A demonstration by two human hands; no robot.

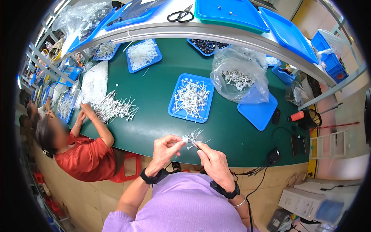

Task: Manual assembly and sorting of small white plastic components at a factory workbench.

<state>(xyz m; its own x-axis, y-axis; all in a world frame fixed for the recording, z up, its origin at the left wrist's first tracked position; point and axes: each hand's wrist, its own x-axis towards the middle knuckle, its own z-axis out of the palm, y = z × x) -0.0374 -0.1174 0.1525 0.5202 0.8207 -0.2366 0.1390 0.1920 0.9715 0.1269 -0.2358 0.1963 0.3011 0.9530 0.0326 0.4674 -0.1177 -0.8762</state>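
Item: small white stemmed parts, a loose bunch, held above the near edge of the green table.

Left hand: fingers pinched on the left end of the bunch. Right hand: fingers closed on a thin stem at the bunch's lower right. Both hands are grasping; which single part is gripped by which fingertip cannot be told at this size.

Position: the bunch is seen between the two hands, at 2 o'clock from the left hand and 11 o'clock from the right hand, touching both sets of fingertips. Stems fan out toward 1 o'clock, clear of the fingers.

Handling note (judged): one stem is best drawn out along its own length while the rest are kept lightly pinched, so that neighbours are not dragged loose and dropped on the table.

Nearby: blue tray of like parts at 12 o'clock from the hands; clear bag of parts at 1 o'clock; a heap of parts worked by a person in red at 10 o'clock; scissors on the far shelf.
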